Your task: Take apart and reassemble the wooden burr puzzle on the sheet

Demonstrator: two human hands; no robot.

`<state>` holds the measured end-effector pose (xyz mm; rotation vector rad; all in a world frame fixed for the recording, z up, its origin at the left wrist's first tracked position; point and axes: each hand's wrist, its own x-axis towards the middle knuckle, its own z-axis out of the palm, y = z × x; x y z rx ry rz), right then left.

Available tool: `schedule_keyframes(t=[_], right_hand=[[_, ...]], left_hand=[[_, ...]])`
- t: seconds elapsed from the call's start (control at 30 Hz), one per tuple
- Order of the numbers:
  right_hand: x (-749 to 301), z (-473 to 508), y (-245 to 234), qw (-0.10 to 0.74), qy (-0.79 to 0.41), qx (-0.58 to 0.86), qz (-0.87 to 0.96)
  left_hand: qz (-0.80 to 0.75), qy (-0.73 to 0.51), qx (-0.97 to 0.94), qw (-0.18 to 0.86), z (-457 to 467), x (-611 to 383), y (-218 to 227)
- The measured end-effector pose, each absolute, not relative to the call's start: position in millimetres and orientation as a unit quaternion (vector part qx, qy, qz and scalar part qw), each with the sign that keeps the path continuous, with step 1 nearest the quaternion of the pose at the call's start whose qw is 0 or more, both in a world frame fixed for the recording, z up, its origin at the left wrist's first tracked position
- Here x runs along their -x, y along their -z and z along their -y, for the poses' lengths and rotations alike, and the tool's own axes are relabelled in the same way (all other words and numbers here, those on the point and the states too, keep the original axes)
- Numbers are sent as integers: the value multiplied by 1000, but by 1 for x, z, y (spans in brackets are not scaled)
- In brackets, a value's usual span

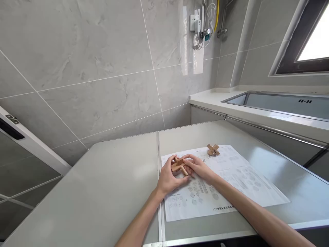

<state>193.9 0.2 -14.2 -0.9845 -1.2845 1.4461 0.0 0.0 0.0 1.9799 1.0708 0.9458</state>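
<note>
Both outstretched hands, left hand point(168, 176) and right hand point(199, 167), grasp a small interlocked wooden block puzzle point(179, 165) in their fingers mid-table, partly hiding it.

Grey countertop point(102, 185) w/ instr. sheet point(244, 181)

Ahead of you rises a wall point(89, 68) of large grey marbled tiles with pale grout lines. Your grey table point(102, 192) runs up to it, a seam splitting its top. To your right a white counter point(213, 97) carries a steel sink point(282, 103) below a dark-framed window point(313, 41) bright with daylight. A socket point(194, 22) with white cables and a yellow hose point(217, 13) sit high near the corner. A dark glass panel point(15, 164) stands at your left.
</note>
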Motion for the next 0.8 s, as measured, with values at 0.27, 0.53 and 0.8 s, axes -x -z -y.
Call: schedule_keyframes(t=[0.27,0.53,0.8], right_hand=[[-195,-4,18,483,-611,388,493],[-198,-4,15,496,-631,373,466],[-204,-5,6,564,-654,324,385]], left_hand=[[-404,-375,-750,366,-1,0,2],[-410,-376,-741,375,-2,0,-3],[-400,-396,-699,441,-2,-2,0]])
